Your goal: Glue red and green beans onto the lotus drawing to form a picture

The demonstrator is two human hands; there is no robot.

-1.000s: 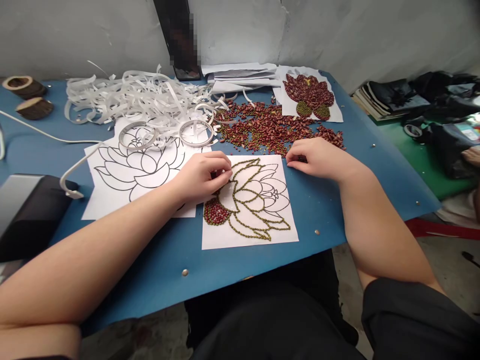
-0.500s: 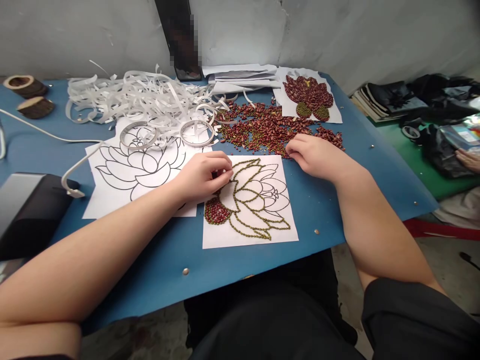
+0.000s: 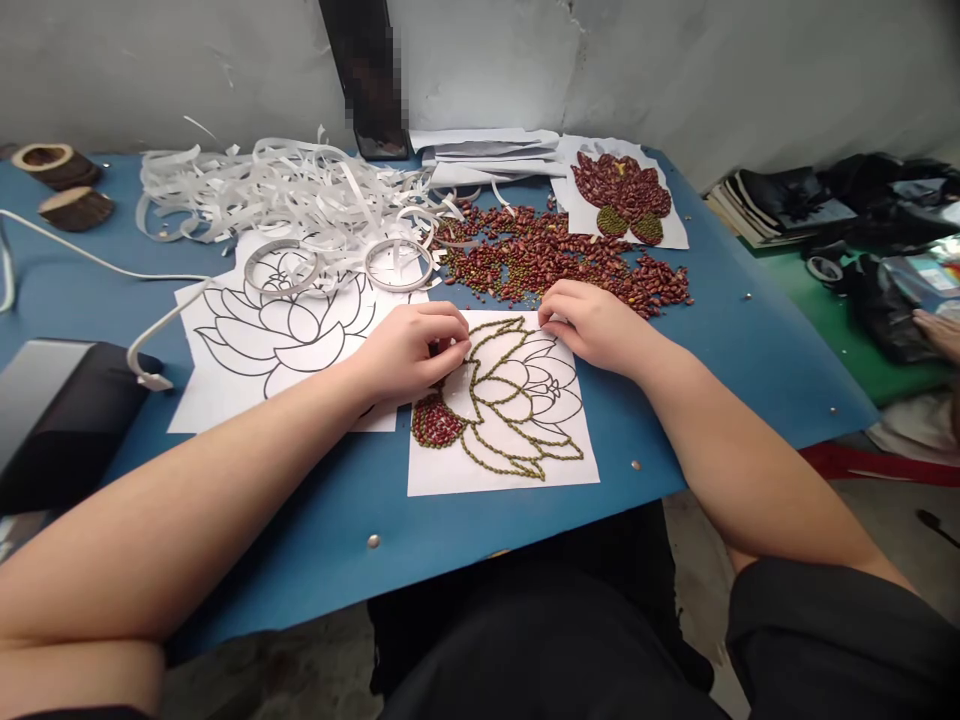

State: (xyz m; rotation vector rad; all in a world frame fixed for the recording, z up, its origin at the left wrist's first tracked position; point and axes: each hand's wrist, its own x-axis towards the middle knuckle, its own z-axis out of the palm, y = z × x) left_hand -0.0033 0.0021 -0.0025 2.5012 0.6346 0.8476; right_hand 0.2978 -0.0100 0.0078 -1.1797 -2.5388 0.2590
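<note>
A white sheet with a lotus line drawing (image 3: pixel 517 470) lies in front of me, many of its lines covered with green beans. A patch of small red beans (image 3: pixel 437 424) edged in green fills its left corner. My left hand (image 3: pixel 420 345) rests over the sheet's upper left edge, thumb and fingers closed together; whatever lies between them is hidden. Above the upper right corner, my right hand (image 3: pixel 592 320) is closed in a pinch, fingertips down. Anything it holds is too small to make out. Just beyond that hand spreads a pile of mixed red and green beans (image 3: pixel 525 250).
Behind lie a heap of paper strips (image 3: pixel 262 185), two tape rings (image 3: pixel 399 265) and a bean-covered flower picture (image 3: pixel 622 195). Another lotus drawing (image 3: pixel 300 335) is at left, near a black-and-grey device (image 3: pixel 67 420) with a white cable. A person's hand (image 3: pixel 937 330) shows at far right.
My right hand has moved left from the edge of the bean pile to above the sheet's upper right corner. My left hand stays at the sheet's left edge. The view has shifted slightly.
</note>
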